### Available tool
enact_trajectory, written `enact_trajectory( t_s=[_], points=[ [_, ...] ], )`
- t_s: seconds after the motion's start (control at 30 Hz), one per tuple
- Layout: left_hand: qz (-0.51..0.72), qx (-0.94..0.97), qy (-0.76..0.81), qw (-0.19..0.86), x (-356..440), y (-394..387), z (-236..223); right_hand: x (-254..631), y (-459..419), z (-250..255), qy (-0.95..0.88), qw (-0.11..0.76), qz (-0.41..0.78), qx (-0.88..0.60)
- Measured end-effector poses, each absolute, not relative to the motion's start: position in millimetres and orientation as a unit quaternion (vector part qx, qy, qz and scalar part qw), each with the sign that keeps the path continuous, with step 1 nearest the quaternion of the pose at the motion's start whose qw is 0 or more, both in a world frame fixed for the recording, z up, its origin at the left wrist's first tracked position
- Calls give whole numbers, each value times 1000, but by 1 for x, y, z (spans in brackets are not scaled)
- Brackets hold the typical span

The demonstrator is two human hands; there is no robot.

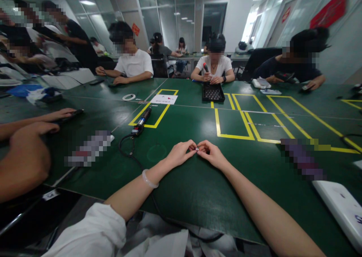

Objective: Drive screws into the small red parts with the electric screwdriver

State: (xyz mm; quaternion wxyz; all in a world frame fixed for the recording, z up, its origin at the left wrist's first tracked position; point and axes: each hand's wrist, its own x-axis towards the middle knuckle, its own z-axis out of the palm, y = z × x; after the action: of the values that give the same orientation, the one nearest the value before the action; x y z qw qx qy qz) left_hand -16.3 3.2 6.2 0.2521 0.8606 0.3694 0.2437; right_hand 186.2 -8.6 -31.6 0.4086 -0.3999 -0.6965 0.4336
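Both of my hands meet over the green table, thumbs and fingertips pinched around one tiny whitish and reddish part. It is too small to tell its kind. My left hand comes in from the left, with a pale bangle on that wrist. From the other side, my right hand touches the same part with bent fingers. Left of them lies a black electric screwdriver with its cable curving toward the table's near edge.
Yellow tape outlines mark the table. A paper sheet and a white ring lie farther back. Across, a person holds a red tool over a black tray. At right is a white case; a neighbour's arms reach in from the left.
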Motion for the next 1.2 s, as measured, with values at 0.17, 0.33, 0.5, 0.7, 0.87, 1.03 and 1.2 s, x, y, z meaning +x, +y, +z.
enact_trajectory(
  t_s=[0.17, 0.33, 0.5, 0.7, 0.87, 1.03, 1.2],
  points=[
    [235, 863, 356, 272, -17, 4, 12, 186, -8, -31, -699, 405, 436, -397],
    [223, 876, 396, 162, -37, 22, 24, 187, -8, -31, -698, 404, 431, -404],
    [203, 790, 578, -23, -104, 64, 25, 187, -9, -30, -700, 399, 432, -406],
    [107, 619, 776, -56, -190, 96, 17, 186, -7, -32, -696, 397, 437, -408],
    [45, 607, 793, 10, -218, 108, 14, 186, -7, -32, -697, 395, 442, -403],
    [49, 629, 775, 17, -224, 111, 13, 185, -10, -26, -702, 391, 429, -413],
    [63, 635, 770, 4, -207, 104, 16, 184, -11, -22, -701, 391, 409, -433]
  ],
)
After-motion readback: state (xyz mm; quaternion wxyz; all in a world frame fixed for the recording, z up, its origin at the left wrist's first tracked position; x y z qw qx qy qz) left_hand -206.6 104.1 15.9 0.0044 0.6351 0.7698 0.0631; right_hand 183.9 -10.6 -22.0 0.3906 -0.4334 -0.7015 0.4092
